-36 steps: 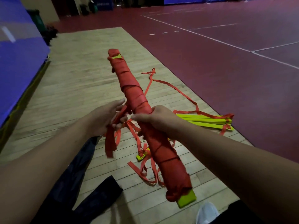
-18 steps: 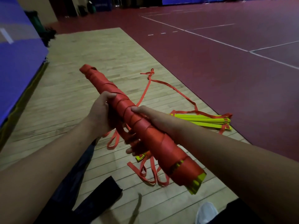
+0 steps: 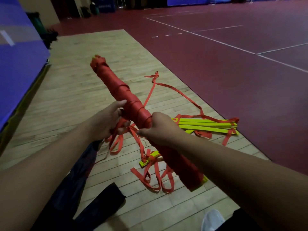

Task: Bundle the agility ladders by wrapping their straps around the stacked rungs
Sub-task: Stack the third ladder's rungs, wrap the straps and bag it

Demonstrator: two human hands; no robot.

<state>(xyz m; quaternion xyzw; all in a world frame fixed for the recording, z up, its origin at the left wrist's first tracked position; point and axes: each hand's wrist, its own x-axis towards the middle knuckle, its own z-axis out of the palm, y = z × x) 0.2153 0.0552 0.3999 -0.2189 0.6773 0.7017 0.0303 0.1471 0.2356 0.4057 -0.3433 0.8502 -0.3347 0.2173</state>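
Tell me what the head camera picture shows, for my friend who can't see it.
A person's right hand grips a long bundle of ladder rungs wrapped in red strap, above a wooden floor, while the left hand holds the loose strap beside it. More yellow rungs lie on the floor behind, red straps trailing.

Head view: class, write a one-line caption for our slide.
Right hand grips the strap-wrapped bundle while the left hand holds loose straps; a second ladder lies unbundled on the wooden floor.
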